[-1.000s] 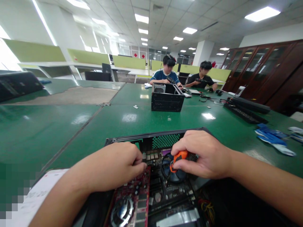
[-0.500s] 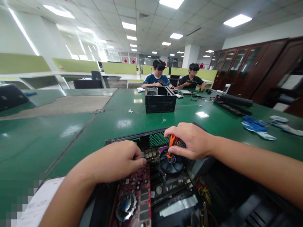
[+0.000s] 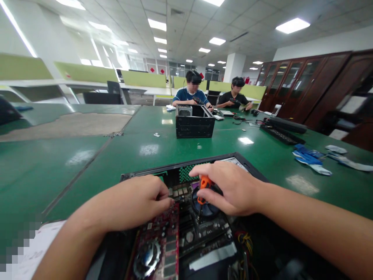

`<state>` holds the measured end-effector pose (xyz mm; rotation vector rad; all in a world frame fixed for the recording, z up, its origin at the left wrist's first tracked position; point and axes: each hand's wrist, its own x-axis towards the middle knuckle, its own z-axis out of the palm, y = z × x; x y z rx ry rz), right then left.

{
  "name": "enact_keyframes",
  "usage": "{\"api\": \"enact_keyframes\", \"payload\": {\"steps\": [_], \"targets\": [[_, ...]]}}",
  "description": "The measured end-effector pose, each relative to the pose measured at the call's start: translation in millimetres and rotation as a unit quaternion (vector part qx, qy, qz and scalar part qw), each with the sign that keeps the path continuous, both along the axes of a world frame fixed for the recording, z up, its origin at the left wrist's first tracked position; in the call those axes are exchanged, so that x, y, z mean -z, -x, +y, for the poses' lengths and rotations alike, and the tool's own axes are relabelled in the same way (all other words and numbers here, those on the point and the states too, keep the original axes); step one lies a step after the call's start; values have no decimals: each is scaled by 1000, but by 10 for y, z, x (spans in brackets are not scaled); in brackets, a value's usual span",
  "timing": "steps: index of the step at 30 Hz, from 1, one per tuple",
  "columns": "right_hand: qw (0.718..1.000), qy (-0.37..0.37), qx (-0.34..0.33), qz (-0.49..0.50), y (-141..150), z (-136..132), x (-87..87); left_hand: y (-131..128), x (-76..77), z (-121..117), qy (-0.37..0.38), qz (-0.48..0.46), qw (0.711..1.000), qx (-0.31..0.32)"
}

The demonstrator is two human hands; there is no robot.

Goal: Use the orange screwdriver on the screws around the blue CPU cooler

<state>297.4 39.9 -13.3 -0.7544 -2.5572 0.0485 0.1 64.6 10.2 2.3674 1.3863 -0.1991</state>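
An open black computer case (image 3: pixel 186 165) lies before me, its circuit boards facing up. My right hand (image 3: pixel 233 186) grips an orange and black screwdriver (image 3: pixel 204 186). The shaft points down past the edge of the cooling fan (image 3: pixel 208 208), and the tip is near the motherboard (image 3: pixel 201 229). My left hand (image 3: pixel 148 198) is closed by the upper end of the red graphics card (image 3: pixel 159 237); what its fingertips hold, if anything, is hidden. The card carries a round silver fan (image 3: pixel 148 257). A bundle of thin wires (image 3: pixel 244 241) lies right of the boards.
Across the green table (image 3: pixel 131 151) stands another black case (image 3: pixel 194 126). Two people (image 3: pixel 190 93) sit at the far side with tools. Blue and white gloves (image 3: pixel 311 157) lie right, near a long black panel (image 3: pixel 282 132). Printed paper (image 3: pixel 43 243) is at lower left.
The screwdriver has come off the fan's centre, and my right hand has moved slightly left and toward me with it. My left hand keeps its place by the card. The view has shifted a little.
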Motion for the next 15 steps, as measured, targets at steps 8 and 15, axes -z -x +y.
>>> {"api": "enact_keyframes", "payload": {"steps": [8,15], "targets": [[999,-1,-42,22,5,92,-6,37,31,21,-3,5,1000,-7],[985,-107,-40,131,-62,66,-94,19,-16,13,-12,3,1000,-11]]}}
